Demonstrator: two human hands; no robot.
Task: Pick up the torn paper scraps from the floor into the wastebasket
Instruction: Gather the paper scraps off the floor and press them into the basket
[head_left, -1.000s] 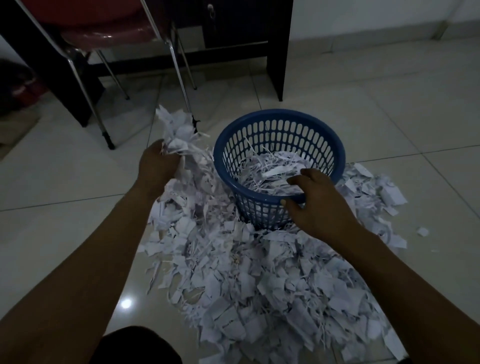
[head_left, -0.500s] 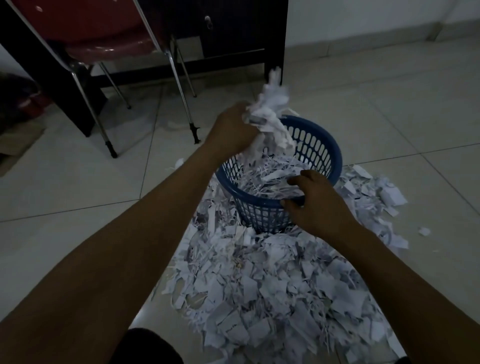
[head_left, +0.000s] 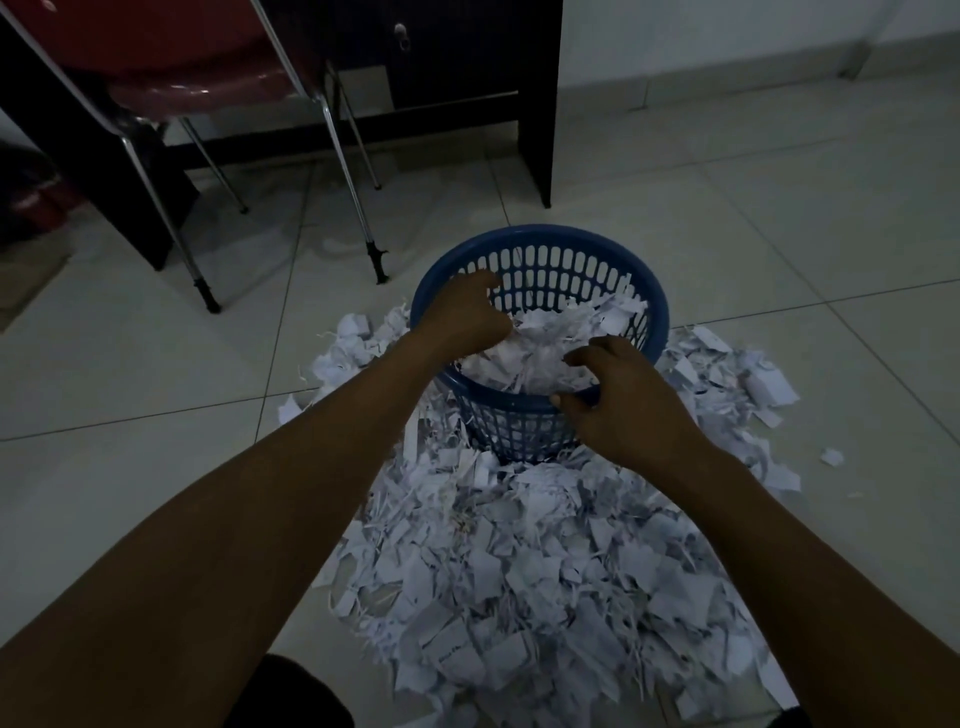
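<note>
floor (head_left: 779, 218): pale tiles | dark desk (head_left: 537, 104) | red chair (head_left: 197, 88) | dim light

Person's body as seen from the head camera: two forearms, both bare from the lower frame edge to the wrist; no sleeve is visible on either. Left hand (head_left: 460, 317) and right hand (head_left: 618, 400) are bare. Nails are short. A dark garment (head_left: 291, 696) shows at the bottom edge between the arms; its type cannot be determined in the dim light.

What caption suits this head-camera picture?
Left hand pushes torn white paper scraps into round blue plastic wastebasket; right hand grips its rim.
</note>
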